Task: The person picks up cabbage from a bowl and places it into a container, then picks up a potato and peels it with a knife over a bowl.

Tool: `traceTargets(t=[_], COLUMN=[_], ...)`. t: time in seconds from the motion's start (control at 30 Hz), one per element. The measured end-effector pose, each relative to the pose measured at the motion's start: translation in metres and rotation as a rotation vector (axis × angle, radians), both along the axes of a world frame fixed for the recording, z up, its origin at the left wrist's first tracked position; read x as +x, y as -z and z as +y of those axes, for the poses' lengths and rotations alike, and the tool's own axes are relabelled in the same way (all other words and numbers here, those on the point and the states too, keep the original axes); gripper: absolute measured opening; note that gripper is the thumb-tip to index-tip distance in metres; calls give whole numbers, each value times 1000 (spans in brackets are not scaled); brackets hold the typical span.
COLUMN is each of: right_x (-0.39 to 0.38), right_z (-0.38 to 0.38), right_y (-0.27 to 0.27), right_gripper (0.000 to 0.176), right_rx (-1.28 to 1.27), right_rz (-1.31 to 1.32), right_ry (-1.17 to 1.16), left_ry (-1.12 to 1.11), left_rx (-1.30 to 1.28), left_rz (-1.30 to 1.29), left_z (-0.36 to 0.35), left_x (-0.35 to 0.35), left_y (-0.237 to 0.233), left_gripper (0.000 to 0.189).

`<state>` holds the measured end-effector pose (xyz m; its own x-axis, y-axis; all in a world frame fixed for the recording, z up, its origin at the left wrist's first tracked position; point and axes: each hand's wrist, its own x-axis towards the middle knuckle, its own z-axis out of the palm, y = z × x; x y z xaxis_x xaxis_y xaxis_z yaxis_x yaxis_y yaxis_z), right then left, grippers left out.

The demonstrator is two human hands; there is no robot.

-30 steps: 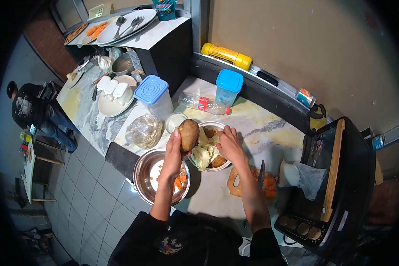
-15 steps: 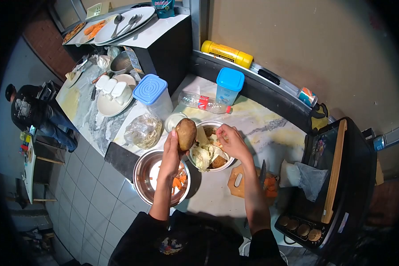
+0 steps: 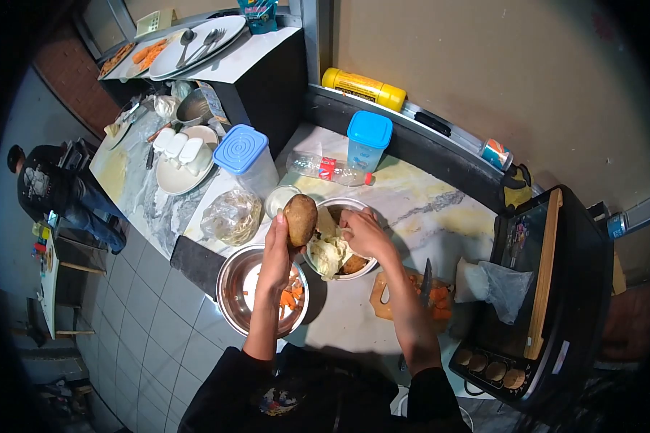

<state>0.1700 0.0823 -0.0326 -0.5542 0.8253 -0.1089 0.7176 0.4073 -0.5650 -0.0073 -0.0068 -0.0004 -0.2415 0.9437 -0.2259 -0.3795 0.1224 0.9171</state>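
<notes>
A large brown potato [image 3: 301, 220] is held upright in my left hand [image 3: 276, 249], its fingers wrapped around the side. My right hand [image 3: 364, 232] is down in a white bowl [image 3: 372, 267], with the fingers curled in and the fingertips partly hidden. Pale cabbage leaves [image 3: 328, 255] lie in that bowl, and another brown potato [image 3: 353, 265] sits near its front rim. Left of it, below my left forearm, stands a metal bowl [image 3: 227, 303] with orange carrot pieces [image 3: 290, 297] in it.
A knife [image 3: 427, 278] lies on an orange cutting board [image 3: 380, 297] with carrot pieces. Behind are a plastic bottle [image 3: 326, 169], blue-lidded containers [image 3: 370, 133] and a bag [image 3: 232, 215]. An oven [image 3: 513, 303] stands at right. Another person [image 3: 54, 184] is far left.
My right hand has gone down from above the white bowl into it, among the cabbage leaves. My left hand keeps the potato in nearly the same place.
</notes>
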Motion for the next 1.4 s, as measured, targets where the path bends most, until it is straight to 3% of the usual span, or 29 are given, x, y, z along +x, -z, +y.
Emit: traceTargets(t=[0.1,0.17,0.27,0.4,0.57,0.67,0.7,0.83,0.93,1.0,1.07,1.2,1.4], right_x=[7,11,14,18,-6,-28,-36,-42,-35,-17,2,30,43], right_z=[4,7,3,-1,1,1,-1,-1,-1,7,-1,-11,-28], right_y=[8,15,-13,-1,13,9,8,0,10,28,10,-6,2], right_gripper=[17,25,23,25,43,53,56,59,54,46,44,39,43], right_rx=[-96,-232,-244,-121,198,113,98,52,-40,-218,-334,-357,-366], right_rz=[78,191,222,297,280,78,25,-12,142,547,916,1099,1129], right_ry=[44,108,102,78,42,56,157,168,297,376,395,390,398], left_ry=[-32,-17,-15,10,-15,26,27,-10,-19,-32,-47,-40,-89], left_rx=[-44,-7,9,16,-23,2,4,-12,14,17,13,22,30], left_rz=[13,12,-1,1,27,24,27,44,15,9,-10,-54,-65], left_z=[-1,0,0,0,-1,-1,-2,-3,-3,-5,-7,-8,-9], left_x=[1,-2,-1,-2,-2,-5,-5,-3,-4,-7,-10,-11,-12], left_y=[-7,-2,-3,-2,-6,-2,-3,-8,-8,-7,-5,-8,-5], left_gripper=[52,52,51,51,51,52,52,56,53,53,52,51,50])
